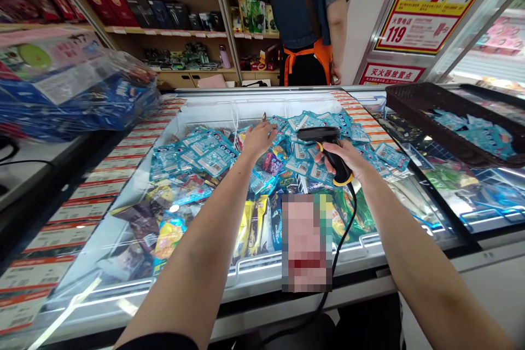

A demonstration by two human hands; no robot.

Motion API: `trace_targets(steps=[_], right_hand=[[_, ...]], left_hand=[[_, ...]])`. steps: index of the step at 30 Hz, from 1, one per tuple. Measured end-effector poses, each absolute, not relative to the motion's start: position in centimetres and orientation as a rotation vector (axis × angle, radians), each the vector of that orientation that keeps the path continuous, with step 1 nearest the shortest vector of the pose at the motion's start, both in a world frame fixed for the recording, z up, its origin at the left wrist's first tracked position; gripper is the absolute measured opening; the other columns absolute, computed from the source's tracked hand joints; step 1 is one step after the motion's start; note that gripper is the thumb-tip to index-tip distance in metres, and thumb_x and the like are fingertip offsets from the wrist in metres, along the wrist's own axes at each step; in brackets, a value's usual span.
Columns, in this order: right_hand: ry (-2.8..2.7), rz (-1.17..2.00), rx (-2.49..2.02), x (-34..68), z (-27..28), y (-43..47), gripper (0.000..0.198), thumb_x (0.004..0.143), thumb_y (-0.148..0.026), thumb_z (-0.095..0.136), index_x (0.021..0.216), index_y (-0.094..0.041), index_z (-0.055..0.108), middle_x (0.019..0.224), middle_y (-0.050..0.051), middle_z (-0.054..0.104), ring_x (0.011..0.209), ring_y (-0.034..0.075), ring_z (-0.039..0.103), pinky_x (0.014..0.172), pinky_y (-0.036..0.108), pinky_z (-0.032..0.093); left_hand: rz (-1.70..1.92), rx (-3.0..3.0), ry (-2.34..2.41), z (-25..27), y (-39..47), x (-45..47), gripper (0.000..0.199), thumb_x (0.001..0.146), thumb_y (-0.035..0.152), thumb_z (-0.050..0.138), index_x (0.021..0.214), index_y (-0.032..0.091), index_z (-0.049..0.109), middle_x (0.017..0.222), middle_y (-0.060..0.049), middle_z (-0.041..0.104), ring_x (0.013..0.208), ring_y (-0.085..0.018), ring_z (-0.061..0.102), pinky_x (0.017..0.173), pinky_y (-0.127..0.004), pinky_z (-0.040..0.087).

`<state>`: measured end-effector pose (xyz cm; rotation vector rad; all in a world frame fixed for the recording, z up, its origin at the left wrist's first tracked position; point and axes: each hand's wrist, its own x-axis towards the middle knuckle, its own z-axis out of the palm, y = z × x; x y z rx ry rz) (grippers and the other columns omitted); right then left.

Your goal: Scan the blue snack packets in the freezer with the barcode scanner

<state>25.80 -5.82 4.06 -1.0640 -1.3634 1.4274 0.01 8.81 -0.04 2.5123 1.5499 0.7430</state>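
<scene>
My right hand (pixel 346 157) grips a black and yellow barcode scanner (pixel 337 163) by its handle. The scanner's head points left, and its black cord runs down toward me. Over the packets to the left of it reaches my left hand (pixel 259 141), palm down with fingers stretched out; I see nothing held in it. Many flat blue packets with printed barcodes lie on the freezer's glass top, one group of packets (pixel 209 156) left of my left hand and another group of packets (pixel 315 120) beyond and around the scanner.
Under the glass lie wrapped ice creams (pixel 256 219). A dark basket (pixel 447 136) with more blue packets stands at right, and plastic-wrapped boxes (pixel 74 82) at left. A person in an orange apron (pixel 305 57) stands behind the freezer near the shelves. A blurred patch covers the front.
</scene>
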Motion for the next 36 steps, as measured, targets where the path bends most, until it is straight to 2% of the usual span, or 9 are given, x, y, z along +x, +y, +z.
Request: trace_targets(steps=[3,5,10,18,23,25,28,33,36], right_hand=[[-1.334,1.429,-1.055,25.7,4.0,-5.4,0.040,0.077,-0.051,0.067,0.095,-0.015,0.061,0.081,0.010,0.072,0.043,0.011,0.054,0.038,0.025,0.042],[-1.326,1.428,-1.049,25.5,3.9,-5.1,0.039,0.078,-0.051,0.067,0.095,-0.016,0.061,0.082,0.010,0.072,0.043,0.011,0.054,0.038,0.025,0.042],[-1.337,1.431,-1.047,24.9,4.0,-4.3,0.035,0.079,-0.049,0.067,0.091,-0.017,0.061,0.080,0.009,0.071,0.044,0.011,0.054,0.039,0.025,0.044],[-1.365,1.449,-1.066,23.6,4.2,-2.4,0.035,0.076,-0.050,0.070,0.085,-0.018,0.060,0.077,0.010,0.071,0.044,0.012,0.054,0.038,0.026,0.045],[-1.353,1.410,-1.021,22.7,4.4,-2.6,0.037,0.074,-0.051,0.070,0.088,-0.018,0.060,0.082,0.009,0.072,0.045,0.012,0.055,0.037,0.025,0.044],[-1.347,1.406,-1.008,22.5,4.8,-3.2,0.037,0.074,-0.051,0.070,0.090,-0.018,0.061,0.082,0.008,0.072,0.045,0.012,0.056,0.038,0.025,0.045],[-1.361,1.432,-0.983,22.2,5.4,-4.1,0.038,0.075,-0.051,0.070,0.092,-0.018,0.061,0.083,0.008,0.072,0.047,0.012,0.059,0.041,0.025,0.050],[-1.285,1.478,-0.974,21.7,5.1,-4.4,0.041,0.074,-0.051,0.071,0.095,-0.017,0.062,0.088,0.010,0.072,0.061,0.017,0.067,0.052,0.028,0.058],[-1.226,1.496,-0.948,21.4,4.8,-4.6,0.044,0.074,-0.053,0.070,0.098,-0.017,0.063,0.090,0.010,0.072,0.062,0.017,0.068,0.049,0.027,0.057]], left_hand=[[0.855,2.488,1.555,0.1,8.6,0.1,0.038,0.093,0.042,0.038,0.110,0.022,0.065,0.118,-0.011,0.060,0.111,-0.025,0.055,0.100,-0.041,0.039],[0.924,2.469,1.582,0.0,8.4,0.1,0.032,0.090,0.040,0.046,0.103,0.020,0.067,0.120,-0.012,0.057,0.112,-0.025,0.054,0.099,-0.039,0.039],[0.831,2.413,1.667,0.1,7.2,-0.1,0.025,0.087,0.035,0.053,0.108,0.023,0.061,0.117,-0.010,0.061,0.120,-0.029,0.050,0.106,-0.050,0.029],[1.111,2.188,1.657,0.6,3.1,-0.9,0.063,0.076,0.022,0.064,0.134,0.016,0.039,0.130,-0.015,0.049,0.125,-0.029,0.045,0.102,-0.041,0.039],[1.214,2.003,1.707,0.5,1.1,-2.4,0.024,0.083,0.036,0.058,0.099,0.018,0.057,0.103,-0.011,0.060,0.106,-0.028,0.054,0.094,-0.044,0.043],[1.274,1.938,1.641,0.3,0.3,-3.2,0.023,0.087,0.041,0.052,0.091,0.019,0.057,0.093,-0.008,0.062,0.092,-0.024,0.057,0.087,-0.041,0.046],[1.331,1.861,1.563,0.0,-1.0,-4.1,0.027,0.087,0.044,0.051,0.092,0.018,0.058,0.087,-0.006,0.062,0.084,-0.021,0.057,0.080,-0.037,0.047],[1.353,1.855,1.505,-0.4,-2.5,-4.8,0.030,0.088,0.047,0.050,0.098,0.021,0.060,0.087,-0.004,0.063,0.086,-0.021,0.058,0.077,-0.035,0.049],[1.331,1.870,1.483,-0.4,-2.7,-4.8,0.031,0.089,0.047,0.048,0.101,0.022,0.061,0.088,-0.004,0.064,0.086,-0.021,0.059,0.075,-0.036,0.050]])
